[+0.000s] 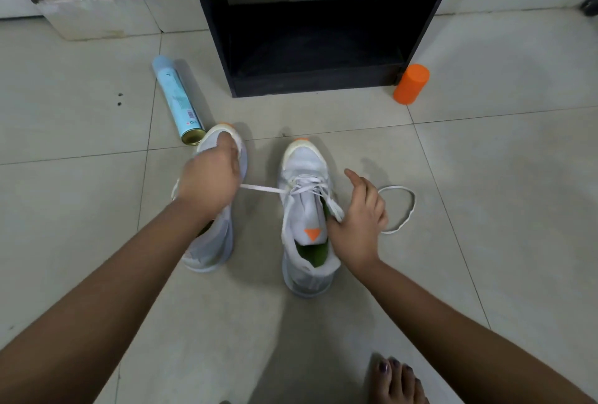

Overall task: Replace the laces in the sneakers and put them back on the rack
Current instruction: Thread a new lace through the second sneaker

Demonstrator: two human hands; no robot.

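2 white sneakers (305, 209) stand upright before the black rack (318, 48), a white lace (262, 189) half-threaded.

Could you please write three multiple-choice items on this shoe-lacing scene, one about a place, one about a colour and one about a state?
1. Where does the spray can lie?
A. On the floor left of the rack
B. On a rack shelf
C. Inside a sneaker

2. What colour is the cylinder by the rack's right corner?
A. Green
B. Orange
C. Black

3. How is the lace from the right sneaker to the left hand?
A. Tied in a bow
B. Lying slack
C. Pulled taut

Answers:
1 A, it lies on the tiles beside the rack.
2 B, it is bright orange.
3 C, it runs straight from the eyelets to the closed hand.
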